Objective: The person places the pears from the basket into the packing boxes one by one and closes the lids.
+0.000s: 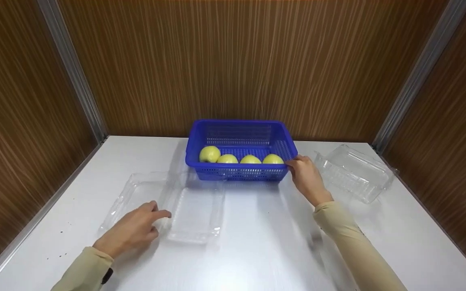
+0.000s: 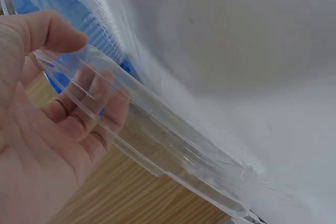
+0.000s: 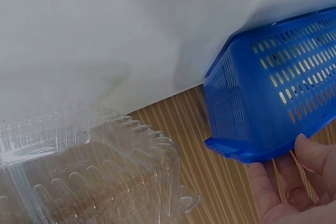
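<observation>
A blue plastic basket stands at the back middle of the white table, with several yellow-green apples along its near side. At the basket's near right corner, my right hand pinches the rim; the right wrist view shows the thumb on one side of the basket and fingers on the other. An opened clear plastic clamshell container lies front left of the basket. My left hand holds its edge; in the left wrist view, the thumb and curled fingers are on either side of the clear container.
Another clear plastic container sits to the right of the basket, near the table's right edge. Wood-grain panels close off the back and both sides. Small dark crumbs dot the white table at the left.
</observation>
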`<action>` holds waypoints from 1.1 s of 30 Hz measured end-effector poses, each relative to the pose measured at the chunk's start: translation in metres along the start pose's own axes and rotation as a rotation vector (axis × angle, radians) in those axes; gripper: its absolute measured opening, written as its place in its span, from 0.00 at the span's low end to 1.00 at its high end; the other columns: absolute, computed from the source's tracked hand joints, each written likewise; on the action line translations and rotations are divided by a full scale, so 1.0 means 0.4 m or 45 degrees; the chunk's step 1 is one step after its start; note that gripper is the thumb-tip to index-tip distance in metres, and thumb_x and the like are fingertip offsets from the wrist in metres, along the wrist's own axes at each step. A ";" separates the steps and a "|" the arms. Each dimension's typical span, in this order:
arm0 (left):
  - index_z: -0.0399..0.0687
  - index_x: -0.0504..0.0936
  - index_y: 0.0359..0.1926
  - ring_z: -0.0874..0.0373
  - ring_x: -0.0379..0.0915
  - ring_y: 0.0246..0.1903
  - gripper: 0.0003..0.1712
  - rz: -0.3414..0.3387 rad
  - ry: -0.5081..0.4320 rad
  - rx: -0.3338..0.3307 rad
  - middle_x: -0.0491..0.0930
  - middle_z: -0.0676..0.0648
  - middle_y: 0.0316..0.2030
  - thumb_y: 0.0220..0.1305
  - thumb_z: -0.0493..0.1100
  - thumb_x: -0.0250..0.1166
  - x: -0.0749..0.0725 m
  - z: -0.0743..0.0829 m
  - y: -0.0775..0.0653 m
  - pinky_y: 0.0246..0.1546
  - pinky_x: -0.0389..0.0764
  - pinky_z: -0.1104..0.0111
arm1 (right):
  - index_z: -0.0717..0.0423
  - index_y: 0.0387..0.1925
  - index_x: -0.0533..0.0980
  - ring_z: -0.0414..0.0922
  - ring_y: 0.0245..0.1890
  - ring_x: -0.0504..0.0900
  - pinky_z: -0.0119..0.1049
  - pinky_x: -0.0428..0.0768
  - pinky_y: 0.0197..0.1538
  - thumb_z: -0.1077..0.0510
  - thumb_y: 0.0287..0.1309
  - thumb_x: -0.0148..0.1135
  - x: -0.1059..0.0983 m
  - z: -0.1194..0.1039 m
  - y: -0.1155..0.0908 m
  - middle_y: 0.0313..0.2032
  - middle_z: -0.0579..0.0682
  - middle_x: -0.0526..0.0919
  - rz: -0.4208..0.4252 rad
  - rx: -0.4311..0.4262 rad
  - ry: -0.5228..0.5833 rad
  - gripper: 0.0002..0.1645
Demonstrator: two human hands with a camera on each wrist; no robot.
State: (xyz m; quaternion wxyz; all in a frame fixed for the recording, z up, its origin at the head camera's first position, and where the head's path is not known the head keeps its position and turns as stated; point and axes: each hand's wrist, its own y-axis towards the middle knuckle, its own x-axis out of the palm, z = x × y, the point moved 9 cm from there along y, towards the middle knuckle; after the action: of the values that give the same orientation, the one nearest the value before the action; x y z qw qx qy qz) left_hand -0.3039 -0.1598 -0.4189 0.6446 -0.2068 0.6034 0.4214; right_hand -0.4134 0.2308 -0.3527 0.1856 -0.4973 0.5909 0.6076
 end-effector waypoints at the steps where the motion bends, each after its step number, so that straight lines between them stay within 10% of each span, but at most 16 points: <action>1: 0.50 0.82 0.54 0.61 0.67 0.33 0.29 -0.006 0.001 0.012 0.73 0.49 0.37 0.47 0.32 0.64 0.004 0.009 0.003 0.34 0.76 0.67 | 0.63 0.41 0.85 0.59 0.43 0.82 0.54 0.80 0.50 0.71 0.59 0.60 -0.001 0.000 0.001 0.40 0.61 0.86 0.000 -0.002 0.002 0.11; 21: 0.57 0.82 0.57 0.64 0.64 0.31 0.33 -0.087 -0.133 0.211 0.77 0.49 0.37 0.62 0.71 0.57 0.059 0.154 0.084 0.33 0.73 0.70 | 0.61 0.38 0.85 0.60 0.41 0.82 0.56 0.79 0.47 0.67 0.58 0.63 -0.002 0.000 0.004 0.37 0.61 0.85 0.013 0.017 0.012 0.08; 33: 0.55 0.83 0.55 0.64 0.63 0.31 0.33 -0.101 -0.226 0.216 0.75 0.50 0.35 0.62 0.72 0.56 0.074 0.193 0.110 0.34 0.73 0.71 | 0.67 0.42 0.84 0.60 0.45 0.80 0.56 0.78 0.52 0.59 0.61 0.63 0.009 0.004 0.017 0.42 0.63 0.84 -0.086 0.068 0.051 0.14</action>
State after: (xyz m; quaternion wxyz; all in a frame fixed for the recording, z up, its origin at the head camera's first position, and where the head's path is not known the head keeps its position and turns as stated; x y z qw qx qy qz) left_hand -0.2946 -0.0668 -0.4221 0.7268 -0.1371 0.5689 0.3596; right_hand -0.4210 0.2295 -0.3523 0.2071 -0.5239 0.5934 0.5749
